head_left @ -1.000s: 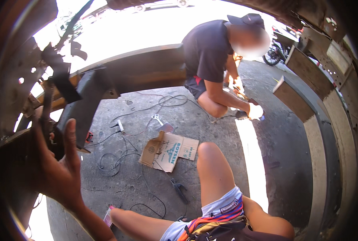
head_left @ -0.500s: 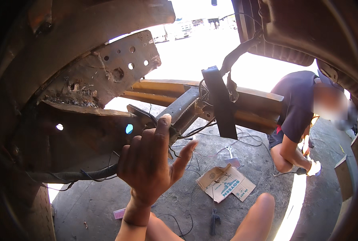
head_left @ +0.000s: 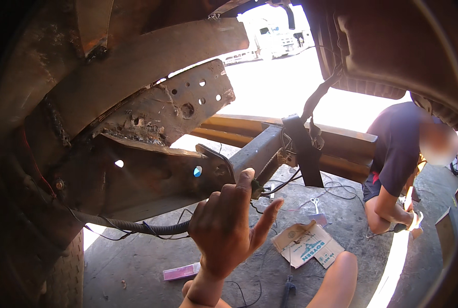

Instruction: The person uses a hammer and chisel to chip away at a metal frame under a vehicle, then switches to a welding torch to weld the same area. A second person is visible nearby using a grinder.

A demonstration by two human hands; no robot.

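Head view: my left hand, thumb spread and fingers loosely bent, seems to be reaching toward the dark steel plate just beyond; contact is unclear, and gripping would need my thumb closed.

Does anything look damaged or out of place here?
Yes. Up and left of the left hand, the metal plate with holes looks rough and broken up along its lower edge; the cause isn't clear. Below it, a ribbed hose sags, with thin wire straggling untidily around it.
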